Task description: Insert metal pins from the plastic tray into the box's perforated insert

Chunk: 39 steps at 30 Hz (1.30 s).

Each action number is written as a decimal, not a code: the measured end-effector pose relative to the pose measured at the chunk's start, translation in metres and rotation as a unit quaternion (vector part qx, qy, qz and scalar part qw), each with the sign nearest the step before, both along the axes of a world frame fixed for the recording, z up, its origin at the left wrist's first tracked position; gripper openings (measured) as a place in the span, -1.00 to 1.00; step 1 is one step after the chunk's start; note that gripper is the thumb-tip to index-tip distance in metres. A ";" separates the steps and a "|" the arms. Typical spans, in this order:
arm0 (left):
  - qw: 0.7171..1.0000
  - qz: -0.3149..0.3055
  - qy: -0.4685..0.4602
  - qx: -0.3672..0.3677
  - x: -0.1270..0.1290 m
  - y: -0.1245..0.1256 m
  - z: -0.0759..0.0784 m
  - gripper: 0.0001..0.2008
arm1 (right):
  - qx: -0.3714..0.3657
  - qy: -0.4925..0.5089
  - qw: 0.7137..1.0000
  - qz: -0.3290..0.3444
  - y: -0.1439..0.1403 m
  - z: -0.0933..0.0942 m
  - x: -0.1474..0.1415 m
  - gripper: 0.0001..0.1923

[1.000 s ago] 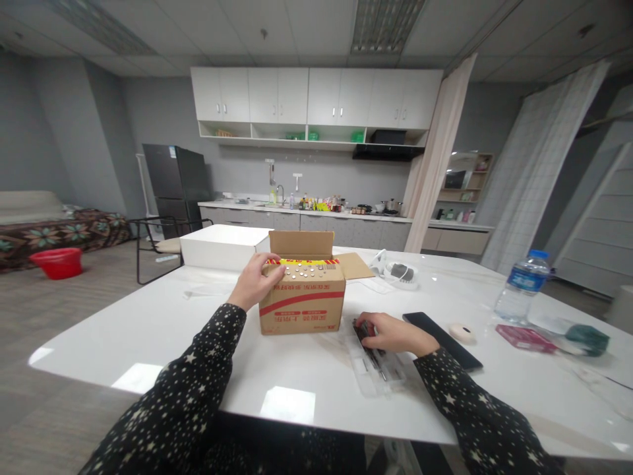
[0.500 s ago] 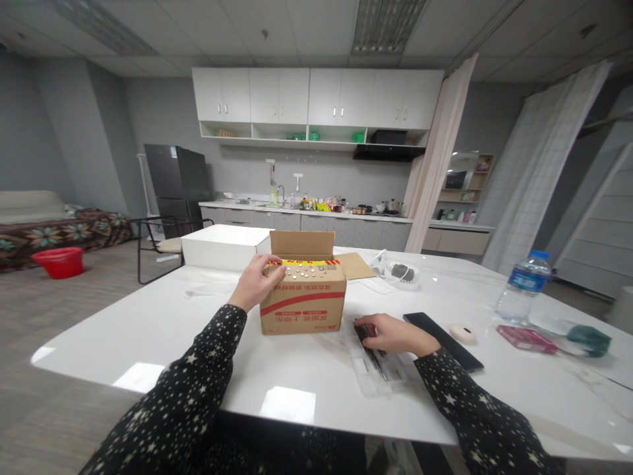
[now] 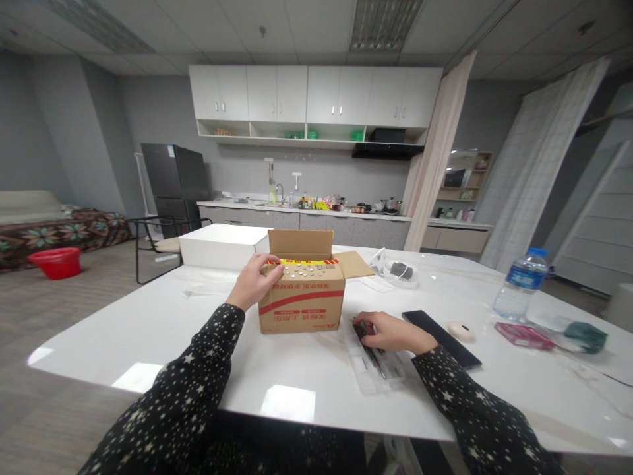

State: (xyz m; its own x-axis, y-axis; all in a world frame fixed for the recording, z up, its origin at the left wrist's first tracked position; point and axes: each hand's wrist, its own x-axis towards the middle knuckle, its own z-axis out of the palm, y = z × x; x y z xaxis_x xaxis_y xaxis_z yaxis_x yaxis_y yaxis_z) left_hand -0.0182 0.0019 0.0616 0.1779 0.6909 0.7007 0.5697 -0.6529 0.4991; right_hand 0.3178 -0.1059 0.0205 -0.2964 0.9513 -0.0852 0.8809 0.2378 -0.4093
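Observation:
A cardboard box (image 3: 302, 306) with red print stands on the white table, one flap raised at the back. Several small silvery round pieces (image 3: 299, 266) lie on its top near a yellow-and-red strip. My left hand (image 3: 258, 280) grips the box's upper left corner, thumb on the top. Right of the box is a clear plastic case (image 3: 366, 381) with dark slim metal tools (image 3: 378, 365) in it. Over the case, my right hand (image 3: 390, 331) has its fingers bent down and closed among the tools. What the fingertips hold is hidden.
Right of the case lie a black phone-like slab (image 3: 442, 338), a whitish rounded object (image 3: 460, 330), a pink packet (image 3: 523, 335) and a water bottle (image 3: 520, 287). A white box (image 3: 217, 249) stands back left. A white cable (image 3: 401, 272) lies behind the cardboard box.
The whole view has shifted very slightly. Both hands stay in place, the left at the box and the right at the plastic case.

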 end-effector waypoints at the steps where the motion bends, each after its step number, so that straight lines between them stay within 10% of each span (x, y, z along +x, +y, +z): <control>1: 1.000 -0.001 0.000 0.000 0.000 0.000 0.000 -0.66 | 0.002 -0.002 1.000 0.001 0.000 0.000 0.000 -0.46; 18: 0.999 -0.017 0.025 -0.023 -0.013 0.002 0.009 -0.62 | 0.027 0.035 0.999 0.004 0.006 -0.010 0.007 -0.64; 31: 0.974 0.019 0.185 0.126 -0.040 0.024 0.018 -0.61 | 0.045 0.020 0.999 0.004 0.004 -0.008 0.003 -0.70; 39: 0.976 0.020 0.114 0.185 0.011 -0.027 0.008 -0.73 | 0.051 0.019 0.998 0.009 0.006 -0.008 0.001 -0.77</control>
State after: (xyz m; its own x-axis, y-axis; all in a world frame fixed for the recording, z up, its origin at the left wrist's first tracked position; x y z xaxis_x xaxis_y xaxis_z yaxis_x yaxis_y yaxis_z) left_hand -0.0073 -0.0254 0.0701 0.3361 0.4087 0.8485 0.6680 -0.7386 0.0911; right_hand 0.3191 -0.1000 0.0122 -0.3154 0.9487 0.0237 0.8602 0.2963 -0.4149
